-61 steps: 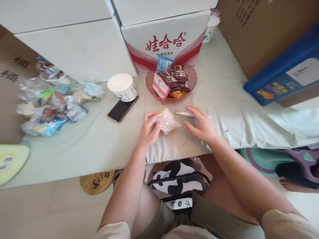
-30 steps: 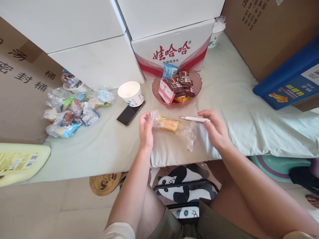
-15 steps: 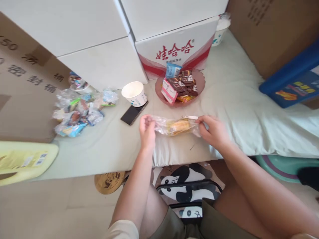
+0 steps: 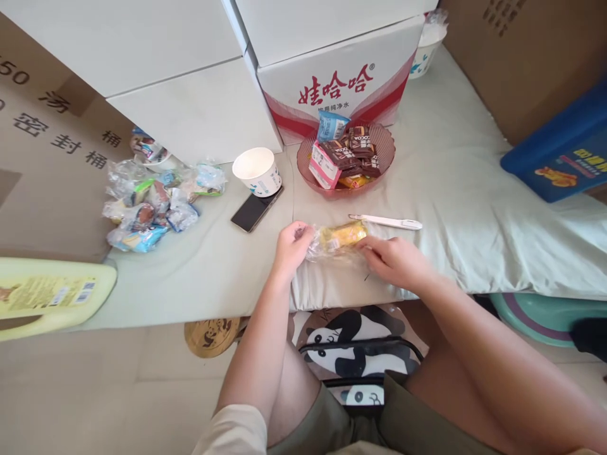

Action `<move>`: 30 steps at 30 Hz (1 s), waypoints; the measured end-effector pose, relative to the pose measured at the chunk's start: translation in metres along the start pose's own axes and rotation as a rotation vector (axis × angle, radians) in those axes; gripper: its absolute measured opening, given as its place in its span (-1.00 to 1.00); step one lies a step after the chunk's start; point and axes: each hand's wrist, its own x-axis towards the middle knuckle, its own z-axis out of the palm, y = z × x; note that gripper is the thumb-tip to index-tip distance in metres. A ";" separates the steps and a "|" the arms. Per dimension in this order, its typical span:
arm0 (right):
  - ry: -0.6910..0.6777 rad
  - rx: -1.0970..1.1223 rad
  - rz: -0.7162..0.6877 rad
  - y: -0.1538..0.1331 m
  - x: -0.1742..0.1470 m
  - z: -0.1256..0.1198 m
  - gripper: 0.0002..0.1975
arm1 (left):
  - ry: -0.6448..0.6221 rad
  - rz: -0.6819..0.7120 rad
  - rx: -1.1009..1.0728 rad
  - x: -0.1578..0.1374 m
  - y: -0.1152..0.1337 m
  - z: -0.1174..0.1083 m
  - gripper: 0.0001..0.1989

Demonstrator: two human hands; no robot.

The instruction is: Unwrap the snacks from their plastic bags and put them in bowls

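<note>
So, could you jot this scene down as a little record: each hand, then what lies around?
Left hand: pinching one end of a clear plastic wrapper
Right hand: fingers pinching the other end
Inside: yellow snack
Just beyond: white pen-like tool, lying on pale cloth
Further back: pink ribbed bowl with brown COCOA packets and a pink-and-white box
To the left: paper cup, overlapping a smartphone
Far left: pile of plastic packets

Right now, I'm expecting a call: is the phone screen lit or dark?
Dark: all that shows of the phone screen is black.
</note>
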 end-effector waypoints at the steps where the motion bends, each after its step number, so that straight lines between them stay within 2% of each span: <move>1: 0.045 -0.064 0.048 0.000 0.001 0.002 -0.69 | -0.046 -0.018 -0.051 -0.003 0.002 0.001 -0.70; 3: 0.179 -0.133 0.077 -0.001 0.002 0.004 -0.70 | -0.144 -0.072 -0.195 -0.008 0.007 0.004 -0.67; 5: 0.272 -0.108 -0.013 -0.002 0.003 0.003 -0.67 | -0.240 -0.094 -0.317 -0.013 0.012 0.007 -0.66; 8: 0.237 -0.026 -0.182 -0.003 0.004 0.005 -0.45 | -0.336 -0.032 -0.398 -0.017 0.014 0.007 -0.53; 12: 0.190 0.079 -0.175 0.001 0.007 0.013 -0.26 | -0.412 0.066 -0.342 -0.019 0.007 0.005 -0.35; 14: 0.217 0.161 -0.170 0.003 0.010 0.016 -0.25 | -0.416 0.071 -0.335 -0.020 0.002 0.003 -0.31; 17: 0.260 0.257 -0.163 0.002 0.012 0.015 -0.26 | -0.335 0.062 -0.361 -0.017 -0.005 -0.001 -0.37; 21: 0.353 0.318 -0.147 -0.001 0.013 0.010 -0.58 | -0.228 0.102 -0.355 -0.007 -0.011 -0.010 -0.40; 24: 0.322 0.310 -0.181 -0.004 0.012 0.009 -0.67 | -0.168 0.107 -0.346 -0.002 -0.011 -0.014 -0.37; 26: 0.251 0.231 -0.216 -0.006 0.012 0.013 -0.59 | -0.178 0.103 -0.366 -0.004 -0.010 -0.012 -0.36; 30: 0.164 0.060 -0.221 -0.011 0.012 0.019 -0.51 | -0.320 0.098 -0.371 -0.016 -0.009 -0.005 -0.35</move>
